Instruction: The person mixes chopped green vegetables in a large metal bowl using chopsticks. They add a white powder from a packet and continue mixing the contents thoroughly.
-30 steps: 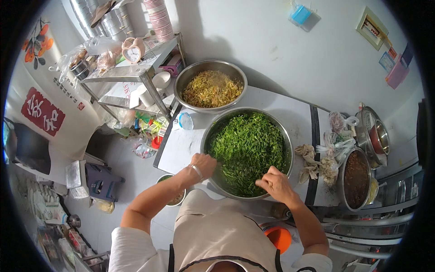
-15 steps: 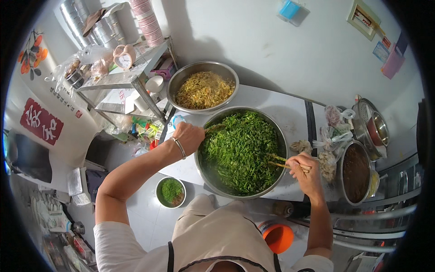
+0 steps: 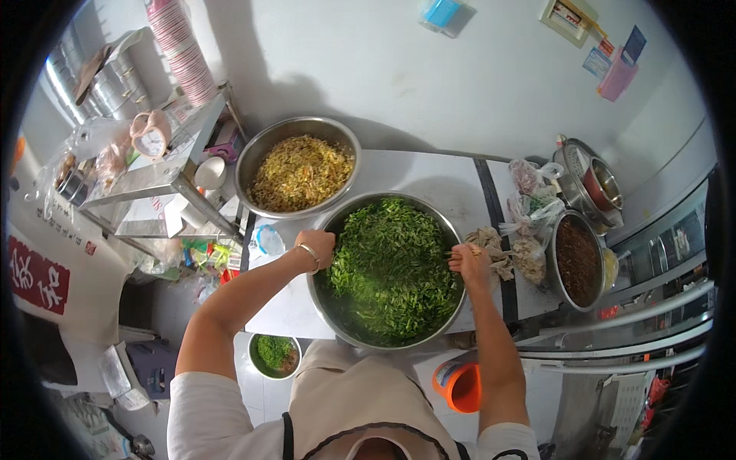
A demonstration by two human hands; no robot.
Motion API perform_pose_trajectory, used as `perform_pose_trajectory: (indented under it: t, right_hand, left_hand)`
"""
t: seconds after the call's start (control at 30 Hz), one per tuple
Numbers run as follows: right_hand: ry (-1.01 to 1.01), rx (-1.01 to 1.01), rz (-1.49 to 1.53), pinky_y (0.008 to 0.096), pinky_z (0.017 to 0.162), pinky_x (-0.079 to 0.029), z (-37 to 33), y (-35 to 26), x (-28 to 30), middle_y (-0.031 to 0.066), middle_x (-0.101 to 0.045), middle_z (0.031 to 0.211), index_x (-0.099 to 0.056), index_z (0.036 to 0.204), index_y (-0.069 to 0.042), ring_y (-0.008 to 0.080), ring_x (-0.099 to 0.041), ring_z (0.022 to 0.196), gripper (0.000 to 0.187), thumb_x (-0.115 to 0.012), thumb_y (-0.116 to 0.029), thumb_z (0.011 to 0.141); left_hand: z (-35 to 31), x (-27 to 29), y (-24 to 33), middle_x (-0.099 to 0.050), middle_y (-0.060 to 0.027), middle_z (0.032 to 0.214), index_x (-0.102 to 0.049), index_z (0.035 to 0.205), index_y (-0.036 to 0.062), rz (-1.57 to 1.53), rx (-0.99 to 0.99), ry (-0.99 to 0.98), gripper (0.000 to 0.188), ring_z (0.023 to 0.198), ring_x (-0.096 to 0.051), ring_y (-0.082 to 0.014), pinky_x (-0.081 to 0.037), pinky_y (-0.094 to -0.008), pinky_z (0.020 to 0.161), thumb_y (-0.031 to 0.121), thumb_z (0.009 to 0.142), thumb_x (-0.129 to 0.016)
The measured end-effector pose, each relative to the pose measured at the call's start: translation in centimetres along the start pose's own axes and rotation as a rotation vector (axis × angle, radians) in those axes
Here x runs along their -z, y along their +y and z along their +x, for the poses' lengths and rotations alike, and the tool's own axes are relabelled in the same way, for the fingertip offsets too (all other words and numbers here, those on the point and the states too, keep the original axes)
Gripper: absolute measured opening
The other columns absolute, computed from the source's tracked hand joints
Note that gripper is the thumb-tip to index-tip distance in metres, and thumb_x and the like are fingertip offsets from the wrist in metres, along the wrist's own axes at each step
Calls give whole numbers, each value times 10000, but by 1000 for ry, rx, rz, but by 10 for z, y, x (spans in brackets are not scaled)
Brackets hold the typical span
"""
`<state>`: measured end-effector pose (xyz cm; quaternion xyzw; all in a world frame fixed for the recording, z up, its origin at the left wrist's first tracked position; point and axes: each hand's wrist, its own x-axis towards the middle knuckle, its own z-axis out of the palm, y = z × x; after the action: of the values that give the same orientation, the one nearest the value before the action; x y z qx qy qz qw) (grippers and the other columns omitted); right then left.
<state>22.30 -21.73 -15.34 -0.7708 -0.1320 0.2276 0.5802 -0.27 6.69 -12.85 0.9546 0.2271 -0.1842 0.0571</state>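
A wide steel basin (image 3: 326, 313) full of chopped green vegetables (image 3: 391, 268) stands at the table's front edge. My left hand (image 3: 316, 245) is closed at the basin's left rim; what it grips, if anything, is hidden. At the right rim my right hand (image 3: 470, 264) is closed round a pair of wooden chopsticks (image 3: 451, 254), their lower ends lost in the greens. Behind and to the left sits a second steel basin (image 3: 349, 186) heaped with a yellow-brown chopped mixture (image 3: 303, 172).
Right of my right hand lie a crumpled cloth (image 3: 492, 249), plastic bags (image 3: 529, 211) and a basin of dark brown filling (image 3: 579, 261). A metal shelf (image 3: 184, 180) stands left. Below the table are a small bowl of greens (image 3: 274, 353) and an orange bucket (image 3: 464, 387).
The view has shifted, so the table things sit further left. My right hand has come in to the basin's right rim, the chopsticks now mostly hidden. The greens look stirred about.
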Motion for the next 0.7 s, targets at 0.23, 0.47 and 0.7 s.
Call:
perform_pose_trajectory:
  t: [0.23,0.47,0.7]
  right_hand:
    - [-161,75,111,283,526,-515,-26,-22,-19,107,-640,699,-664,857,29,157,-629,582,257,-524,-181,907]
    - [-429,341,-150,242,587,-483,-57,-100,-2,65,-664,792,-666,909,9,104,-616,651,183,-540,-123,899]
    - [-290,580,-464,271,593,-499,25,-46,21,91,-677,765,-670,915,13,157,-645,635,222,-534,-162,910]
  left_hand:
    - [-10,2,11,-668,-213,840,-684,804,-9,-171,-24,-9,320,821,-654,-386,-525,-470,734,278,839,-547]
    - [-63,88,51,-661,-213,751,-690,805,19,-53,-68,6,257,731,-665,-371,-529,-447,683,257,808,-592]
    - [-15,50,37,-687,-152,901,-691,928,70,164,28,-55,200,866,-669,-317,-538,-427,708,180,776,-621]
